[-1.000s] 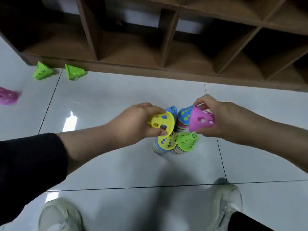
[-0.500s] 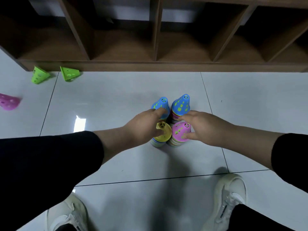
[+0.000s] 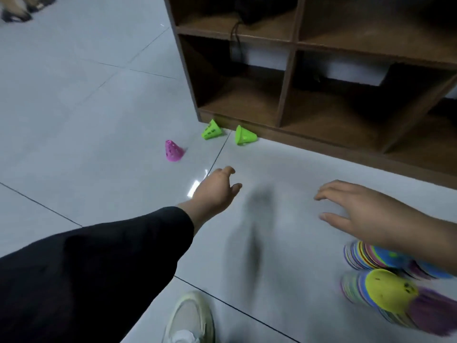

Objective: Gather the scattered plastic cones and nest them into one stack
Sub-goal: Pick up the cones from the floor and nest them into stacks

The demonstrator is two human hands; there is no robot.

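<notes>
We see a glossy tiled floor [image 3: 99, 100] that mirrors a patch of light. The far shelf [image 3: 289, 78] looks like matt brown wood. The pink cone [image 3: 173, 151] and the two green cones [image 3: 211, 130] [image 3: 243, 136] are smooth perforated plastic, as are the blurred stacks [image 3: 380, 290] at near right. The left sleeve [image 3: 94, 268] is matt black cloth. The shoe [image 3: 190, 318] seems pale mesh fabric.

Left hand [image 3: 217, 188] outstretched, fingers loose, right hand [image 3: 358, 214] spread, empty
</notes>
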